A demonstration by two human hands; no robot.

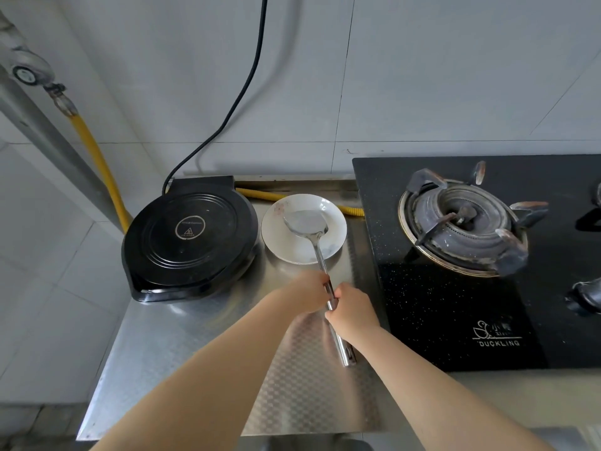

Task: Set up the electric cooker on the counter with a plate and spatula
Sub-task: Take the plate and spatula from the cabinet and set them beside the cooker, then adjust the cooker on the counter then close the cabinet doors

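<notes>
both hands (328, 302) on spatula (320, 255) (over plate (335, 222))

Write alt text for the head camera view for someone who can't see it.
Both hands, left and right, grip the handle of a metal spatula whose blade rests in a white plate on a steel counter. A closed black electric cooker sits left of the plate, a gas stove to its right.

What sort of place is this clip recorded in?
Most likely a home kitchen: a gas stove set into a steel counter, tiled walls, a black electric cooker, and a white plate with a metal spatula that both hands grip by its handle.
</notes>
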